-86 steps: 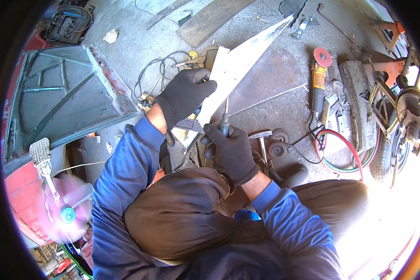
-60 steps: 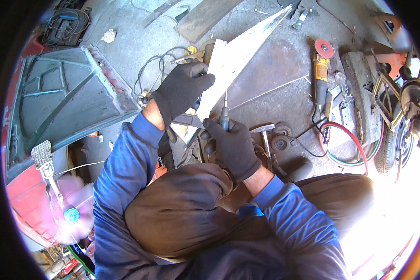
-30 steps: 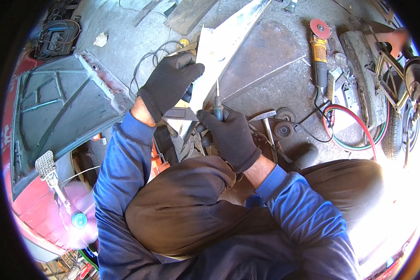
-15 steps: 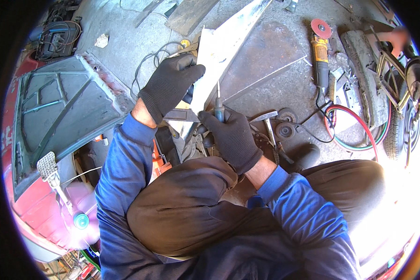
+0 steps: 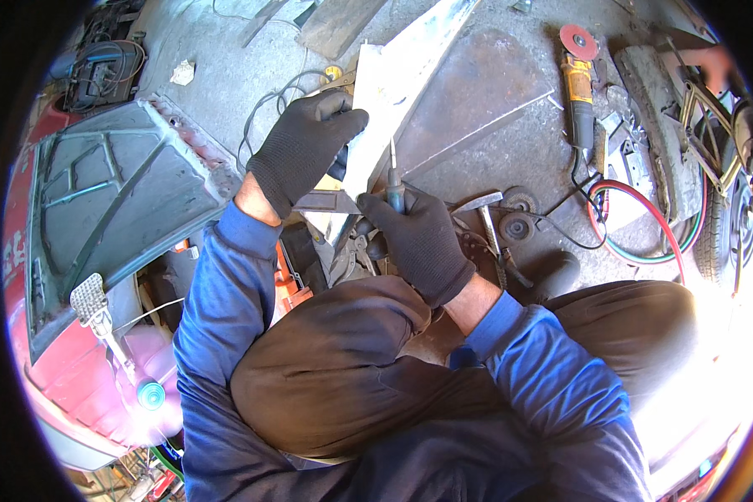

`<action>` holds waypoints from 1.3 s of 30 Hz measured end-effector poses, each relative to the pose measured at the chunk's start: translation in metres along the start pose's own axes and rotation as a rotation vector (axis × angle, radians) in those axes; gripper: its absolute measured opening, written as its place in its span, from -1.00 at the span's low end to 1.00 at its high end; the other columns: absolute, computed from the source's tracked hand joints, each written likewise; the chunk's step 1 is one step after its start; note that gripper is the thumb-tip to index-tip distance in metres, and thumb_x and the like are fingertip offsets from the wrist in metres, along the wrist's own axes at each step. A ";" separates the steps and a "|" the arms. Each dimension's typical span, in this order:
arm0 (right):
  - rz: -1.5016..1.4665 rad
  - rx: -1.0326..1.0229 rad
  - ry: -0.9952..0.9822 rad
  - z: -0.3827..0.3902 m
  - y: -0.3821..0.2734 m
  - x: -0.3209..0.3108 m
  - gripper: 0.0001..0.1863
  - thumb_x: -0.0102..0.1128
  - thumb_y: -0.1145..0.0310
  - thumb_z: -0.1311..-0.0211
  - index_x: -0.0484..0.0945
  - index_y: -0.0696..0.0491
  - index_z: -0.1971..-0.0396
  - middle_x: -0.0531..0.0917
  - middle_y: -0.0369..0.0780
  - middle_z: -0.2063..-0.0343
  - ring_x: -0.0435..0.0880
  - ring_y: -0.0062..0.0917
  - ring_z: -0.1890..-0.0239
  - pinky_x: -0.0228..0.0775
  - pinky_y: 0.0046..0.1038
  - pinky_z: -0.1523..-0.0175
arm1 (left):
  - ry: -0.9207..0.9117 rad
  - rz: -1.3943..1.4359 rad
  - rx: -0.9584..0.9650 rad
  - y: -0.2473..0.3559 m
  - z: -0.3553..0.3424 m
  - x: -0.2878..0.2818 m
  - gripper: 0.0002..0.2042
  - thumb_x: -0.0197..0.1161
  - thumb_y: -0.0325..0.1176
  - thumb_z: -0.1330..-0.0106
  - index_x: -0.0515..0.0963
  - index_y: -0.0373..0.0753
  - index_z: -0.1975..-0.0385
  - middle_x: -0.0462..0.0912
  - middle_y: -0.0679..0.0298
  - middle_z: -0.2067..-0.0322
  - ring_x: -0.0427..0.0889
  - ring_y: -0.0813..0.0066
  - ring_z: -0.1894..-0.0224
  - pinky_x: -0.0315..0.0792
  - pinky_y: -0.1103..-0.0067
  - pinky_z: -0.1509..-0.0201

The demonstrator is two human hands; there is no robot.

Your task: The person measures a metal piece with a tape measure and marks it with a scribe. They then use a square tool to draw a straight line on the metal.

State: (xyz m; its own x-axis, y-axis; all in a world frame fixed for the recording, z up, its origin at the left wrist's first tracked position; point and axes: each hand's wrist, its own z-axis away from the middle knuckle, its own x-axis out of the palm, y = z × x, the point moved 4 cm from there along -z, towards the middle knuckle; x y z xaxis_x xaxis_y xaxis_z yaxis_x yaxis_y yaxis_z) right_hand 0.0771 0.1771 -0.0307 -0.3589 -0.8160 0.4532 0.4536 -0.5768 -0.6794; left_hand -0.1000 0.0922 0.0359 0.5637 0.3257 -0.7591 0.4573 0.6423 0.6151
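Note:
My left hand (image 5: 304, 142), in a black knit glove, is closed on the left edge of a long, pale metal piece (image 5: 375, 117), its thumb lying toward the bright face. The piece slants up and away to the right. My right hand (image 5: 418, 247), gloved alike, grips a screwdriver-like tool with a blue-grey handle (image 5: 395, 194). Its thin shaft points away from me, close beside the metal piece's right edge. Below the left hand, a flat dark metal bar (image 5: 326, 202) runs across behind the piece. Locking pliers (image 5: 350, 258) lie beneath the hands, partly hidden.
A flat steel plate (image 5: 477, 100) lies beyond my hands. On the right are an angle grinder (image 5: 577, 88) with a red disc, a hammer (image 5: 487, 219), grinding discs (image 5: 516, 226), red hose (image 5: 644, 206) and a tyre (image 5: 714, 238). A dark panel (image 5: 109, 188) leans left, near a lamp-like fixture (image 5: 121, 351).
The view has shifted slightly, and the pale metal piece's far end sits a little further left. Both hands keep their hold.

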 end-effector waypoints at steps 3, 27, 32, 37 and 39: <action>-0.040 0.007 -0.004 -0.001 0.001 0.000 -0.67 0.40 0.18 -0.52 0.79 0.16 0.34 0.74 -0.28 0.54 0.66 -0.70 0.59 0.51 -0.56 0.49 | -0.008 0.030 -0.019 -0.002 0.000 0.001 -0.66 0.26 -0.16 -0.55 0.65 -0.40 0.20 0.54 0.33 0.51 0.47 0.62 0.42 0.43 0.50 0.29; -0.056 0.026 -0.021 0.000 0.000 0.001 -0.71 0.39 0.22 -0.53 0.79 0.15 0.30 0.71 -0.30 0.55 0.64 -0.70 0.58 0.50 -0.57 0.49 | -0.003 -0.050 0.043 -0.001 -0.002 0.000 -0.67 0.28 -0.18 -0.56 0.65 -0.41 0.19 0.54 0.26 0.49 0.48 0.58 0.40 0.45 0.49 0.25; -0.054 0.027 -0.017 0.000 0.001 0.000 -0.70 0.39 0.22 -0.54 0.79 0.15 0.31 0.71 -0.31 0.55 0.64 -0.71 0.58 0.49 -0.57 0.50 | 0.010 -0.034 0.060 0.002 -0.001 -0.001 -0.67 0.28 -0.18 -0.55 0.65 -0.42 0.19 0.54 0.27 0.48 0.49 0.58 0.39 0.46 0.48 0.24; -0.043 0.024 -0.023 -0.001 0.000 0.000 -0.70 0.39 0.21 -0.54 0.79 0.14 0.33 0.71 -0.31 0.56 0.64 -0.71 0.58 0.49 -0.57 0.49 | -0.021 0.024 -0.019 -0.001 -0.002 -0.001 -0.67 0.28 -0.18 -0.54 0.64 -0.42 0.19 0.55 0.28 0.48 0.49 0.58 0.39 0.47 0.48 0.24; -0.035 0.011 -0.028 -0.001 -0.001 0.001 -0.70 0.40 0.21 -0.54 0.79 0.14 0.33 0.71 -0.32 0.56 0.64 -0.71 0.57 0.50 -0.57 0.49 | -0.001 0.007 0.029 0.001 -0.002 -0.001 -0.67 0.29 -0.18 -0.54 0.64 -0.42 0.20 0.54 0.28 0.49 0.48 0.59 0.40 0.46 0.49 0.25</action>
State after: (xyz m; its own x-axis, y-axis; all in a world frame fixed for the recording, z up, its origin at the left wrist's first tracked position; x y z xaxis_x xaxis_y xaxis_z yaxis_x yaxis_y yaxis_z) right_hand 0.0754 0.1773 -0.0304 -0.3521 -0.7958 0.4927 0.4498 -0.6055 -0.6566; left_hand -0.1018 0.0939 0.0370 0.5677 0.3289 -0.7547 0.4736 0.6194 0.6261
